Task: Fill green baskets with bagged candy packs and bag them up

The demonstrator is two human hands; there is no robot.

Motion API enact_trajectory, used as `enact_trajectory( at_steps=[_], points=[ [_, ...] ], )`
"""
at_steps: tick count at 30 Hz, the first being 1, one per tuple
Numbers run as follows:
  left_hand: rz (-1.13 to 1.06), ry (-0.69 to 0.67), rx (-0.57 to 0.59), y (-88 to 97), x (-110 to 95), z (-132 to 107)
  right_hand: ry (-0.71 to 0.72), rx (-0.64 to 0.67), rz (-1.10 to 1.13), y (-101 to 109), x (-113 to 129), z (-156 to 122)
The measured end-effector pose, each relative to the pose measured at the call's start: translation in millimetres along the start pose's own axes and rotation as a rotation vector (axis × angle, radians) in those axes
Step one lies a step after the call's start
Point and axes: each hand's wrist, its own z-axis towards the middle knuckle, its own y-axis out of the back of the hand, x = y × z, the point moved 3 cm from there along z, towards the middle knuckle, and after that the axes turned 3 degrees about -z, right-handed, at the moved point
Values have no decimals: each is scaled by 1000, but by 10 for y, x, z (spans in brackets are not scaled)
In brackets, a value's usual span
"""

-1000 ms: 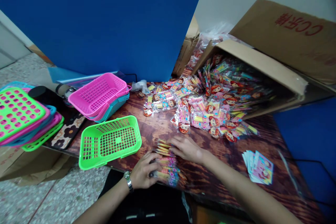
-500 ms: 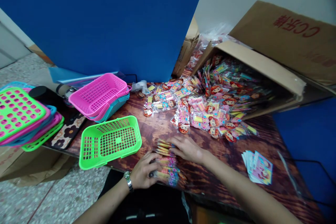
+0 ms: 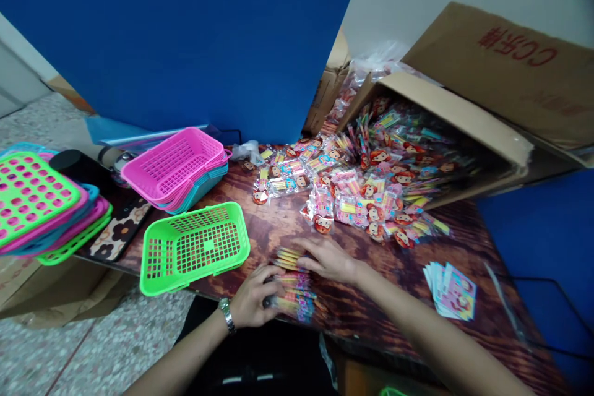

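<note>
A row of small clear packets [image 3: 297, 289] with yellow and pink sticks inside stands bunched on the table's front part, slightly blurred. My left hand [image 3: 254, 298], with a metal watch at the wrist, curls its fingers against the row's left side. From the upper right, my right hand [image 3: 327, 260] has its fingers and thumb around the far end of the same row. Left of my hands sits a green plastic basket [image 3: 195, 250] with nothing in it. Beyond them lies a loose heap of similar packets [image 3: 352, 201] printed with a red-haired cartoon figure.
An open cardboard box [image 3: 457, 105] full of packets lies on its side at the back right. Several printed cards [image 3: 450, 291] lie fanned at the right. Stacked pink and blue baskets [image 3: 174, 164] stand at the back left, more baskets [image 3: 39, 204] at the far left.
My right hand has shifted slightly along the far end of the row, its index finger now straighter. My left hand stays at the row's left side. The view has moved slightly.
</note>
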Motion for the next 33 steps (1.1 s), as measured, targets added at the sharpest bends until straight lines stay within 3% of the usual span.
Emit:
enact_trajectory(
  at_steps=[6, 19, 25, 30, 33],
  points=[
    [-11, 30, -12, 9, -27, 14, 86, 27, -60, 16, 88, 54],
    [190, -7, -192, -8, -66, -43, 89, 29, -45, -85, 137, 34],
    [295, 8, -19, 43, -63, 146, 55, 25, -22, -122, 217, 21],
    [218, -24, 69, 81, 5, 213, 55, 45, 243, -23, 35, 29],
    [191, -40, 70, 68, 32, 192, -186, -152, 123, 102, -308, 142]
  ],
)
